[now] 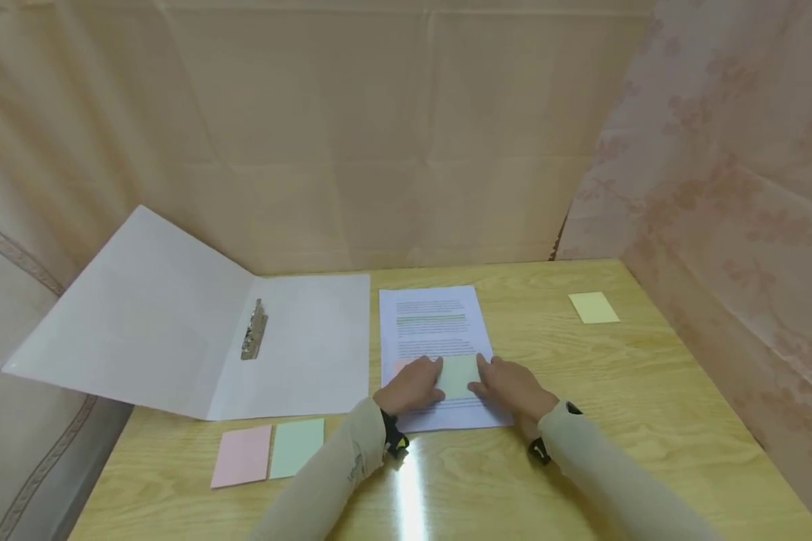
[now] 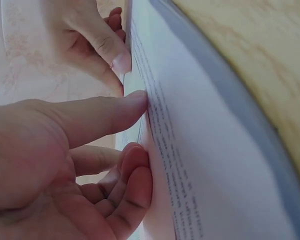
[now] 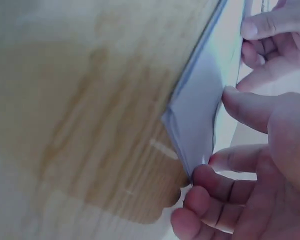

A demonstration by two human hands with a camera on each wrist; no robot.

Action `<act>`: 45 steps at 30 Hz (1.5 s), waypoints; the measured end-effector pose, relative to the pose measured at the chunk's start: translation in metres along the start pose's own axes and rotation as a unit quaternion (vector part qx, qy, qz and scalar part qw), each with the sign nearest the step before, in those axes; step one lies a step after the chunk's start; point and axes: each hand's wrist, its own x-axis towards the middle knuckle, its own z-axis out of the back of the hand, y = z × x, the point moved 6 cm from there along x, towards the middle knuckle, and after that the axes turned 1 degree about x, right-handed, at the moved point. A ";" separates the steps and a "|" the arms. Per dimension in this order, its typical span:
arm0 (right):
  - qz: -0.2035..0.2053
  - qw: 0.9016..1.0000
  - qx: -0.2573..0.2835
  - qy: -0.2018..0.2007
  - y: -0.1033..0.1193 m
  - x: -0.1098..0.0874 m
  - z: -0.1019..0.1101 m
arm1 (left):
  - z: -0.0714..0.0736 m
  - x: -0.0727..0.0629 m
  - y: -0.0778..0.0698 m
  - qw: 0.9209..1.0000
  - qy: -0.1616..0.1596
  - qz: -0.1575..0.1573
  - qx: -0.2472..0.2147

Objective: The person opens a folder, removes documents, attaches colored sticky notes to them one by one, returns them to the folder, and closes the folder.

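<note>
A pale green sticky note lies across the lower part of a stack of printed sheets. My left hand is at the note's left edge, thumb and index finger spread, fingertips touching the page. On the opposite edge, my right hand presses with its thumb and index finger apart, its other fingers loosely bent beside the stack. A pink sticky note shows partly on the page, mostly hidden by the left hand. The left wrist view shows the left thumb stretched out against the page, near lines of print.
An open white folder with a metal clip lies to the left, its cover tilted up. Pink and green sticky pads sit in front of it. A yellow pad lies at the far right. Cloth curtains border the table.
</note>
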 end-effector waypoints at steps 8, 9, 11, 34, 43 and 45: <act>0.029 0.996 0.076 -0.019 -0.001 0.007 0.008 | -0.003 -0.022 -0.008 0.996 -0.043 -0.043 0.072; 0.020 0.996 0.088 -0.026 -0.006 0.006 0.009 | -0.003 -0.025 -0.014 0.994 -0.045 -0.055 0.078; 0.001 0.994 0.102 -0.035 -0.015 0.002 0.009 | -0.006 -0.029 -0.026 0.992 -0.043 -0.070 0.093; -0.017 0.984 0.174 -0.036 -0.034 -0.003 0.017 | 0.000 -0.031 -0.050 0.987 -0.049 -0.117 0.098; -0.021 0.969 0.230 -0.086 -0.040 -0.004 0.019 | 0.004 -0.028 -0.042 0.989 -0.133 -0.045 0.041; -0.031 0.965 0.241 -0.094 -0.044 -0.005 0.020 | 0.007 -0.028 -0.039 0.989 -0.147 -0.028 0.012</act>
